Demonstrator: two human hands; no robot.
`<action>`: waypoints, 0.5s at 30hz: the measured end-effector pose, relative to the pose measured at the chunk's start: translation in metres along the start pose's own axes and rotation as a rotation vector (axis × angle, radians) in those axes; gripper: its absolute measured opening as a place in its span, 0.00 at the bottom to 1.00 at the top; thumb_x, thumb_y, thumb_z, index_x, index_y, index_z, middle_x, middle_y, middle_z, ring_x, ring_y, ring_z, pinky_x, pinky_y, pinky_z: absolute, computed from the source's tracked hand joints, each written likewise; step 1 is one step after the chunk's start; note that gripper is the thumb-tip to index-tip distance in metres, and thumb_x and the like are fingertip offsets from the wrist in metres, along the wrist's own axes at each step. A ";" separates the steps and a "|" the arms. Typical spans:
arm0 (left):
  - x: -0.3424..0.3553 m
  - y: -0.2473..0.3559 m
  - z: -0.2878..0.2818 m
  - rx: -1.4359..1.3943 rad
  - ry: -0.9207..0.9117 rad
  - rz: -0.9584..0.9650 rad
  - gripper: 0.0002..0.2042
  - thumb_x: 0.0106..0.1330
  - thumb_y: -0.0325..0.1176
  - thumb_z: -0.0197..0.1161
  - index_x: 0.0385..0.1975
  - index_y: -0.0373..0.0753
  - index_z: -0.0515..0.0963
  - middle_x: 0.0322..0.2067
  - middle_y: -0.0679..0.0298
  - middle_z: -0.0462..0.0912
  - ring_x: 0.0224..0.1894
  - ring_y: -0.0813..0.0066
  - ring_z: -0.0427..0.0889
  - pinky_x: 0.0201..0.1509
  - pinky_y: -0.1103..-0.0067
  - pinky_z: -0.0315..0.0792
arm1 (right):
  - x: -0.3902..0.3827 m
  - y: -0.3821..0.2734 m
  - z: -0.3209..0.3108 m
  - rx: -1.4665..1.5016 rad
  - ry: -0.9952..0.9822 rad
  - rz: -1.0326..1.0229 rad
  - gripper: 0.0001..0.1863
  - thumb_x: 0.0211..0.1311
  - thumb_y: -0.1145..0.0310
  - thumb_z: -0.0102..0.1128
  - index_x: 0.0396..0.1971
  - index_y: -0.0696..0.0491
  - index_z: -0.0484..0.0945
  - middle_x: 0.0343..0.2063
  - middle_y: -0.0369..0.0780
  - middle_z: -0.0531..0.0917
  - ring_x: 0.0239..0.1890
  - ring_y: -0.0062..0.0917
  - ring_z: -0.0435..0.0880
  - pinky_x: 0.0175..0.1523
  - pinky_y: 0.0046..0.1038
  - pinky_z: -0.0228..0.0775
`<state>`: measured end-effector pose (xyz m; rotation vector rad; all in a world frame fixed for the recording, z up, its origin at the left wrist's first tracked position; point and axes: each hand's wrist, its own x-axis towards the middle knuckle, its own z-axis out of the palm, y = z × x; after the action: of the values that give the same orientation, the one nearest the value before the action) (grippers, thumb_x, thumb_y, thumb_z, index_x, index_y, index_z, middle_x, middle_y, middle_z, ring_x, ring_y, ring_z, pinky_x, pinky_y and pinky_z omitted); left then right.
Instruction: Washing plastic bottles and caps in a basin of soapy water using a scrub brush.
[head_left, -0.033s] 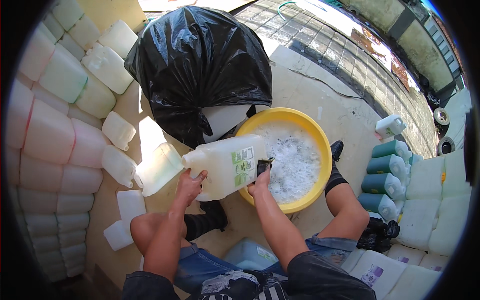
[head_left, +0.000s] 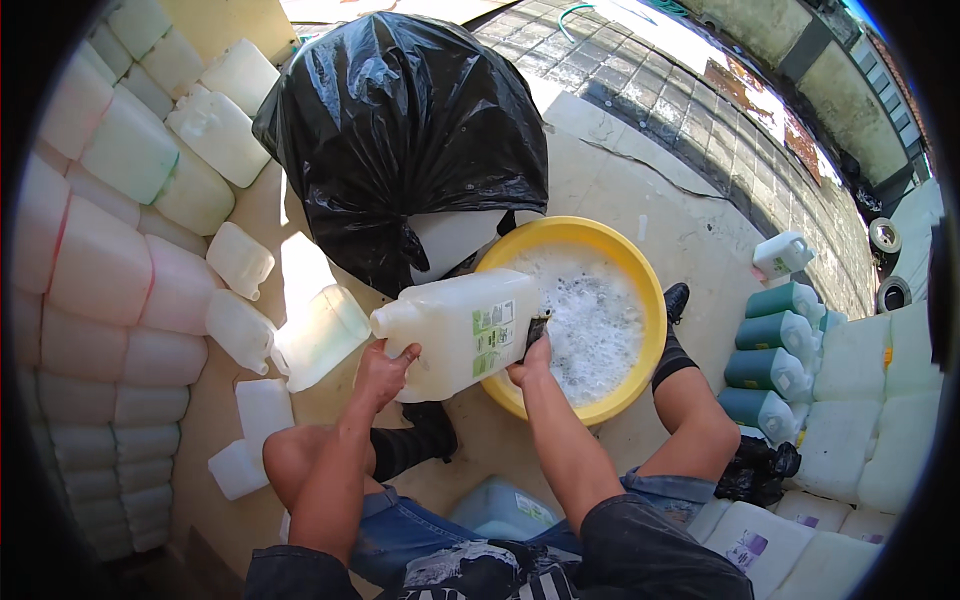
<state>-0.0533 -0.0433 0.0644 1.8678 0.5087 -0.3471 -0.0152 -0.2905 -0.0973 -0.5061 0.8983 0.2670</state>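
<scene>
A translucent white plastic jug (head_left: 440, 335) lies tilted on its side over the left rim of a yellow basin (head_left: 655, 330), its neck toward the left. My left hand (head_left: 382, 375) grips it at the neck end, fingers partly hidden behind the jug. At the base end, my right hand (head_left: 535, 358) is closed on a dark scouring pad (head_left: 537, 332), held against the jug beside its green-and-white label (head_left: 494, 335). Foamy water (head_left: 595, 320) fills the basin.
A big black plastic bag (head_left: 410, 140) stands beyond the basin. Stacked jugs (head_left: 110, 260) wall the left side, with loose ones (head_left: 320, 335) on the floor. Green-filled jugs (head_left: 765, 367) and white ones line the right. A bluish jug (head_left: 500, 508) lies between my legs.
My right hand and the pad have shifted slightly right and down along the jug's base end, and more of the label shows. My left hand keeps its grip.
</scene>
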 end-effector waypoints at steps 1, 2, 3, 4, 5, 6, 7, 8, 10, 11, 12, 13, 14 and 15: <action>-0.005 0.007 -0.003 0.061 -0.044 0.065 0.22 0.64 0.42 0.75 0.53 0.35 0.82 0.41 0.57 0.90 0.37 0.66 0.87 0.43 0.70 0.80 | 0.008 -0.021 -0.009 -0.045 -0.092 0.031 0.28 0.75 0.40 0.41 0.54 0.44 0.82 0.52 0.37 0.86 0.52 0.34 0.85 0.59 0.43 0.78; -0.011 0.014 -0.005 0.158 -0.086 0.106 0.21 0.64 0.41 0.75 0.53 0.37 0.83 0.42 0.57 0.90 0.40 0.65 0.88 0.46 0.70 0.80 | 0.017 -0.041 -0.017 -0.292 0.054 0.024 0.24 0.74 0.44 0.48 0.52 0.45 0.83 0.50 0.37 0.87 0.51 0.31 0.86 0.57 0.40 0.78; -0.016 0.021 -0.006 0.239 -0.129 0.136 0.21 0.63 0.40 0.76 0.53 0.38 0.83 0.43 0.57 0.90 0.42 0.63 0.88 0.49 0.69 0.80 | 0.024 -0.058 -0.022 -0.218 -0.109 0.044 0.22 0.73 0.48 0.53 0.53 0.48 0.82 0.47 0.36 0.88 0.50 0.29 0.86 0.57 0.37 0.78; -0.022 0.028 -0.009 0.310 -0.189 0.164 0.20 0.62 0.39 0.76 0.53 0.40 0.84 0.44 0.57 0.90 0.45 0.61 0.89 0.52 0.68 0.79 | 0.024 -0.076 -0.027 -0.166 -0.360 0.073 0.22 0.73 0.50 0.53 0.54 0.50 0.81 0.44 0.36 0.88 0.48 0.27 0.86 0.56 0.34 0.77; -0.026 0.036 -0.011 0.342 -0.209 0.184 0.20 0.61 0.38 0.77 0.54 0.45 0.85 0.45 0.58 0.90 0.45 0.61 0.89 0.52 0.69 0.79 | 0.022 -0.088 -0.030 -0.230 -0.282 -0.043 0.21 0.73 0.53 0.51 0.55 0.51 0.80 0.45 0.36 0.87 0.48 0.27 0.86 0.56 0.33 0.77; -0.029 0.043 -0.015 0.340 -0.212 0.216 0.20 0.60 0.39 0.77 0.53 0.45 0.85 0.45 0.58 0.90 0.46 0.62 0.89 0.52 0.69 0.79 | 0.016 -0.095 -0.029 -0.289 -0.251 -0.127 0.20 0.74 0.56 0.50 0.56 0.52 0.79 0.46 0.37 0.87 0.48 0.27 0.85 0.57 0.33 0.76; -0.031 0.051 -0.017 0.327 -0.230 0.262 0.20 0.60 0.39 0.77 0.52 0.45 0.85 0.45 0.58 0.90 0.46 0.62 0.89 0.53 0.69 0.79 | 0.008 -0.095 -0.024 -0.391 -0.262 -0.277 0.20 0.74 0.58 0.49 0.57 0.52 0.79 0.47 0.37 0.86 0.48 0.27 0.85 0.58 0.32 0.76; -0.032 0.059 -0.018 0.302 -0.241 0.307 0.20 0.60 0.39 0.78 0.52 0.45 0.85 0.45 0.58 0.90 0.47 0.62 0.89 0.53 0.69 0.79 | -0.004 -0.093 -0.017 -0.489 -0.294 -0.429 0.20 0.75 0.60 0.48 0.57 0.53 0.79 0.49 0.37 0.86 0.49 0.27 0.84 0.58 0.31 0.75; -0.035 0.069 -0.010 0.483 -0.219 0.475 0.16 0.59 0.43 0.77 0.43 0.44 0.84 0.38 0.58 0.89 0.43 0.56 0.88 0.47 0.66 0.79 | -0.032 -0.081 0.001 -0.738 -0.274 -0.603 0.20 0.73 0.67 0.46 0.60 0.55 0.77 0.53 0.40 0.83 0.52 0.31 0.82 0.64 0.32 0.69; -0.036 0.072 -0.002 0.635 -0.199 0.522 0.15 0.59 0.43 0.76 0.41 0.44 0.83 0.37 0.57 0.88 0.41 0.54 0.87 0.46 0.65 0.79 | -0.044 -0.070 0.013 -0.874 -0.381 -0.848 0.20 0.73 0.67 0.47 0.60 0.55 0.77 0.53 0.42 0.82 0.54 0.33 0.81 0.67 0.32 0.67; -0.038 0.073 0.004 0.756 -0.175 0.604 0.15 0.59 0.44 0.75 0.39 0.44 0.83 0.35 0.57 0.88 0.40 0.52 0.86 0.44 0.64 0.79 | -0.059 -0.061 0.024 -1.026 -0.356 -1.007 0.21 0.72 0.67 0.47 0.60 0.56 0.77 0.54 0.44 0.82 0.55 0.36 0.80 0.69 0.33 0.64; -0.039 0.073 0.008 0.739 -0.142 0.630 0.14 0.56 0.45 0.75 0.36 0.46 0.81 0.33 0.57 0.86 0.40 0.50 0.85 0.43 0.61 0.78 | -0.076 -0.057 0.032 -0.982 -0.460 -1.039 0.21 0.71 0.67 0.49 0.60 0.55 0.77 0.55 0.45 0.81 0.57 0.38 0.79 0.70 0.35 0.62; -0.039 0.072 0.010 0.784 -0.144 0.650 0.14 0.54 0.43 0.75 0.35 0.47 0.81 0.33 0.59 0.86 0.39 0.52 0.85 0.43 0.61 0.78 | -0.095 -0.056 0.041 -0.956 -0.520 -0.995 0.21 0.70 0.67 0.50 0.59 0.55 0.77 0.57 0.46 0.81 0.59 0.39 0.78 0.71 0.36 0.61; -0.038 0.070 0.011 0.806 -0.145 0.702 0.13 0.52 0.42 0.75 0.34 0.47 0.82 0.32 0.61 0.86 0.39 0.54 0.85 0.44 0.62 0.78 | -0.114 -0.055 0.049 -0.929 -0.581 -0.950 0.21 0.70 0.67 0.51 0.59 0.54 0.78 0.58 0.47 0.80 0.61 0.41 0.77 0.72 0.38 0.60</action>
<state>-0.0508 -0.0806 0.1360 2.6126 -0.4777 -0.2140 -0.0269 -0.3132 0.0358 -1.5496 -0.1496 -0.0733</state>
